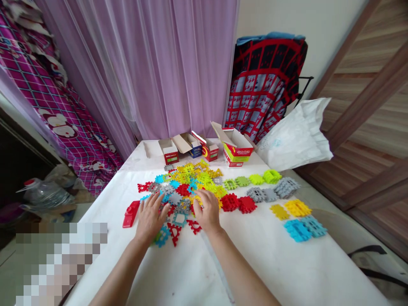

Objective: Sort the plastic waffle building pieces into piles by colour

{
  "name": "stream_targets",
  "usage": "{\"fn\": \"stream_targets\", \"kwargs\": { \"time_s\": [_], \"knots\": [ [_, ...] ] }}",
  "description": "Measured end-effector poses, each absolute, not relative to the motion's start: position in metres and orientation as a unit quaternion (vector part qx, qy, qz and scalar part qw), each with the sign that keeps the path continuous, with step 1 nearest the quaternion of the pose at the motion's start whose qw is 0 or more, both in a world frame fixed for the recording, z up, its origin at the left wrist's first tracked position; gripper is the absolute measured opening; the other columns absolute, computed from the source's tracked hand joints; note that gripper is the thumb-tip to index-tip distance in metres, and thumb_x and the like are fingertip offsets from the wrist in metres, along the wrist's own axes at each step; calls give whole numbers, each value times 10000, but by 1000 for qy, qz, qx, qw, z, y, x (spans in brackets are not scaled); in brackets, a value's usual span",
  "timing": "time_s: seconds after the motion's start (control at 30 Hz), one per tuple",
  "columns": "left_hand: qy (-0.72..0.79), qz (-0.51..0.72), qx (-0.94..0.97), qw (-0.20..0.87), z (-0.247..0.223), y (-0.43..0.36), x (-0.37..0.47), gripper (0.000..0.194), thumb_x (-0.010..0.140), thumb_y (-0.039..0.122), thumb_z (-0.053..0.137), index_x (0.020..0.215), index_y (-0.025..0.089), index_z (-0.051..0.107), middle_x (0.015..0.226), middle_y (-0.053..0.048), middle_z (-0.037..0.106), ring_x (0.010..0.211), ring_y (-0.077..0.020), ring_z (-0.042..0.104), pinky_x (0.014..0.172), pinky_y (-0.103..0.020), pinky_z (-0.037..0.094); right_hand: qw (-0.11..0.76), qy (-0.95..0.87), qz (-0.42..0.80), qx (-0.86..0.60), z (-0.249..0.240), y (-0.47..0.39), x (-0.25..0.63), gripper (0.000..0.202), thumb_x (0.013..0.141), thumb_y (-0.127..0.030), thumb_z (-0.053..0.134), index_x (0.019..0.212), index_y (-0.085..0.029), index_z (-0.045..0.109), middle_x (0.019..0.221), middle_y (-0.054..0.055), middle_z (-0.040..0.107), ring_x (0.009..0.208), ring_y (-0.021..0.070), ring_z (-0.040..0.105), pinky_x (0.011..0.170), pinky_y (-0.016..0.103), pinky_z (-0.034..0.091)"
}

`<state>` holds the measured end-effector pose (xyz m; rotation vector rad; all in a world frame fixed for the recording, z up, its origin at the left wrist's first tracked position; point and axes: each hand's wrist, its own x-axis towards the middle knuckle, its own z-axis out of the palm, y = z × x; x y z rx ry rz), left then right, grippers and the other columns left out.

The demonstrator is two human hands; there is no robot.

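Note:
A loose heap of plastic interlocking building pieces (175, 198) in yellow, red, blue and grey lies mid-table. On the heap's left side, my left hand (151, 216) rests palm down with its fingers spread. My right hand (208, 211) is at the heap's right side, its fingers curled in over the pieces; whatever may be between the fingertips is hidden. Red triangular pieces (174, 233) lie between the hands, towards me. A red plastic piece (130, 213) lies left of my left hand. Sorted red pieces (238, 203) sit just right of my right hand.
Open cardboard boxes (168, 152) line the table's back edge, with a stacked red box (237, 149) at their right. Sorted groups of green (255, 179), grey (274, 191), yellow (296, 208) and blue pieces (304, 228) lie right. A white bag (296, 138) leans behind.

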<state>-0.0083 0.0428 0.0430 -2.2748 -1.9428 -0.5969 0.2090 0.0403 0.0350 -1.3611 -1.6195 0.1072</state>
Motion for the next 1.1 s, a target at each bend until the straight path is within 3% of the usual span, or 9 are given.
{"fn": "stream_targets", "kwargs": {
  "time_s": [0.1,0.17,0.3,0.53,0.8,0.93,1.1],
  "knots": [
    [-644,-231,-727,61,32,28,-17,454,945,447,396,1260,205,614,1366,-112,595,1336,-314,457,1123,-569,265,346,-624,16,-700,56,69,212,463,889,-381,532,1304,-180,573,1418,187,481,1338,340,393,1054,539,331],
    [-644,-254,-719,63,26,23,-19,433,946,437,389,1220,213,637,1343,-107,614,1330,-312,463,1122,-564,270,246,-586,57,-770,67,89,214,543,892,-464,525,1359,-187,528,1488,202,391,1389,386,302,1050,598,285],
    [-633,-307,-709,47,16,23,-22,404,935,458,397,1162,246,655,1290,-93,650,1295,-312,498,1112,-567,287,130,-554,142,-810,73,111,213,589,912,-547,442,1376,-188,506,1473,222,405,1364,403,334,1026,645,261],
    [-601,-393,-696,-27,8,35,-33,441,922,517,378,1059,220,674,1157,-113,698,1165,-291,593,1028,-504,428,135,-613,122,-769,61,95,179,549,898,-551,462,1314,-204,552,1363,197,521,1274,373,438,1033,596,293],
    [-593,-408,-692,-59,7,36,-33,437,909,517,401,1041,209,681,1130,-103,705,1146,-289,602,1014,-483,455,169,-617,102,-761,90,124,197,482,938,-506,408,1275,-199,564,1325,168,547,1244,316,461,998,475,349],
    [-600,-399,-690,-66,8,37,-30,440,902,524,413,1041,207,684,1137,-107,705,1153,-295,602,1008,-490,460,121,-537,122,-826,98,155,236,519,937,-490,426,1348,-185,513,1410,189,463,1314,327,404,1018,471,337],
    [-604,-396,-688,-72,9,38,-28,437,904,517,415,1045,200,681,1137,-111,706,1119,-296,617,999,-490,465,86,-550,167,-814,88,162,236,525,932,-501,448,1302,-149,566,1356,214,526,1270,336,481,964,452,405]
  ]
}}
